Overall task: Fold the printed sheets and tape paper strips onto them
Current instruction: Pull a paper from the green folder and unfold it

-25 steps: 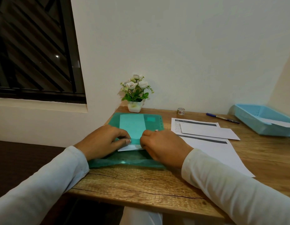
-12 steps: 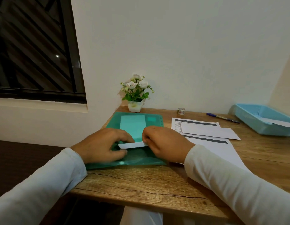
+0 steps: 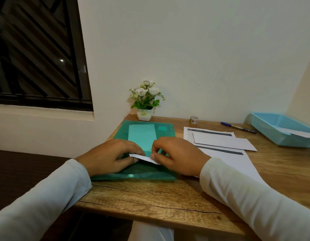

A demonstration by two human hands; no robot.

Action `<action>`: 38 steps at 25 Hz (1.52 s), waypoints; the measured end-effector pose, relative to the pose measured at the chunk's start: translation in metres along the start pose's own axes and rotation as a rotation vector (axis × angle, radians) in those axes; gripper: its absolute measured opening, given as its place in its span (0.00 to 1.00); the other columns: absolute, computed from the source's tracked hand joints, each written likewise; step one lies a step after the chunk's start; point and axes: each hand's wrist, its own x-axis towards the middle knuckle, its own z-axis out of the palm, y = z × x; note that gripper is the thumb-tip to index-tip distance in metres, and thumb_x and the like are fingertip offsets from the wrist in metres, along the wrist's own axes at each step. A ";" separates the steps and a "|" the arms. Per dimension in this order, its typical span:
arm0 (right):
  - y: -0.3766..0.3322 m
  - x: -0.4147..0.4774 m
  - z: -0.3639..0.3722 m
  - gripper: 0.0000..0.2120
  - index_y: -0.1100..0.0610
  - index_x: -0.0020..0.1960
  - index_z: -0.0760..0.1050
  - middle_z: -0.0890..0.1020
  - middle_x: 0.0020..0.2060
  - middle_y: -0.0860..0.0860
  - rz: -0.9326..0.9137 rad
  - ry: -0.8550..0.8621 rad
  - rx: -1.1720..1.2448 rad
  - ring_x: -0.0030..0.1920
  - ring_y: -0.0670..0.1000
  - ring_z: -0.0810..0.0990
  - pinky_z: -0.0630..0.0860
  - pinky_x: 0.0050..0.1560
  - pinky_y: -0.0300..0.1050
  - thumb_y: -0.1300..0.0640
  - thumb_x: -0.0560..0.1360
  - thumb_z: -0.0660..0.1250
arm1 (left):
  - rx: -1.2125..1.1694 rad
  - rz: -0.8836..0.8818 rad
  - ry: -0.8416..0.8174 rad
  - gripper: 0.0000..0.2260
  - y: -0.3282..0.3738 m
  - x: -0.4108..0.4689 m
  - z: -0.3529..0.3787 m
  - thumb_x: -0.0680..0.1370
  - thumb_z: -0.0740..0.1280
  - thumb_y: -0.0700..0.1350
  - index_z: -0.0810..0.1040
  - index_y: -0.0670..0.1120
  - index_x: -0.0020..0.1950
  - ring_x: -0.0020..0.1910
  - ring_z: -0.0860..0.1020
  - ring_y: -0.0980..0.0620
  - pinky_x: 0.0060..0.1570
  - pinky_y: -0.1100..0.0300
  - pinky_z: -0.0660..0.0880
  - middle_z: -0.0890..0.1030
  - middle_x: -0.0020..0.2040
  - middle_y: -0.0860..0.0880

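Observation:
A green translucent folder [image 3: 147, 171] lies on the wooden desk [image 3: 150, 197] with a pale sheet inside it. The near end of a white paper strip [image 3: 144, 158] sticks out of the folder's opening. My left hand [image 3: 109, 157] and my right hand [image 3: 178, 156] both pinch that strip, one at each end. To the right lie printed sheets [image 3: 229, 153] with dark header bars, and a folded white sheet [image 3: 223, 143] rests on top of them. A small roll of tape [image 3: 194, 119] stands near the wall.
A potted plant [image 3: 145, 101] with white flowers stands at the desk's back left corner. A blue pen [image 3: 237, 127] lies near the wall. A light blue basket [image 3: 282, 129] holding a white paper sits at the right edge. A window is on the left.
Both hands have lifted slightly and drawn the white strip further out of the folder, tilting it. The right hand shifted a little to the right.

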 end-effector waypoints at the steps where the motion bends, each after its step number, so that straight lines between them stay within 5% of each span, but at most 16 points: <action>1: 0.000 0.000 0.000 0.12 0.46 0.54 0.76 0.81 0.52 0.45 -0.013 0.000 -0.004 0.51 0.46 0.79 0.78 0.48 0.45 0.40 0.82 0.61 | -0.004 0.000 -0.004 0.13 0.000 0.000 0.000 0.82 0.64 0.49 0.80 0.57 0.65 0.58 0.79 0.62 0.56 0.55 0.78 0.81 0.60 0.62; 4: -0.001 0.000 -0.001 0.15 0.44 0.54 0.77 0.81 0.52 0.43 -0.040 -0.014 -0.017 0.50 0.45 0.78 0.79 0.50 0.47 0.35 0.80 0.62 | -0.004 -0.007 -0.017 0.12 0.002 0.000 -0.001 0.83 0.63 0.50 0.80 0.57 0.65 0.58 0.79 0.62 0.57 0.55 0.78 0.82 0.60 0.62; 15: 0.000 0.001 -0.003 0.13 0.49 0.65 0.80 0.83 0.59 0.46 -0.049 -0.067 -0.010 0.56 0.47 0.80 0.79 0.56 0.51 0.49 0.84 0.62 | -0.001 -0.048 0.003 0.18 0.001 -0.004 0.000 0.84 0.55 0.58 0.80 0.55 0.66 0.58 0.78 0.62 0.55 0.53 0.77 0.81 0.60 0.62; 21: -0.008 0.001 0.006 0.09 0.47 0.59 0.79 0.81 0.54 0.46 -0.103 -0.014 -0.146 0.54 0.50 0.80 0.79 0.52 0.48 0.48 0.82 0.64 | 0.036 -0.047 -0.005 0.18 -0.001 -0.005 0.004 0.78 0.66 0.61 0.77 0.60 0.66 0.61 0.76 0.65 0.59 0.56 0.77 0.79 0.62 0.65; 29: -0.001 0.000 -0.017 0.03 0.52 0.51 0.82 0.82 0.51 0.45 -0.039 0.027 0.427 0.55 0.46 0.79 0.79 0.57 0.56 0.54 0.78 0.71 | 0.012 -0.089 0.032 0.22 -0.004 -0.004 0.004 0.74 0.69 0.66 0.76 0.60 0.66 0.58 0.77 0.63 0.54 0.56 0.79 0.80 0.59 0.64; 34: -0.004 -0.008 -0.014 0.15 0.44 0.56 0.79 0.80 0.56 0.42 -0.055 -0.088 0.182 0.59 0.44 0.75 0.78 0.59 0.51 0.38 0.75 0.71 | 0.078 -0.066 0.022 0.19 0.000 -0.003 0.002 0.74 0.71 0.56 0.78 0.60 0.66 0.63 0.75 0.65 0.62 0.56 0.77 0.79 0.63 0.64; 38: -0.005 -0.011 -0.012 0.19 0.45 0.65 0.74 0.76 0.64 0.44 -0.154 -0.076 -0.060 0.66 0.48 0.73 0.76 0.61 0.46 0.43 0.77 0.71 | 0.084 -0.127 0.018 0.23 0.001 -0.002 0.003 0.71 0.68 0.54 0.78 0.60 0.67 0.66 0.73 0.63 0.65 0.55 0.75 0.78 0.66 0.63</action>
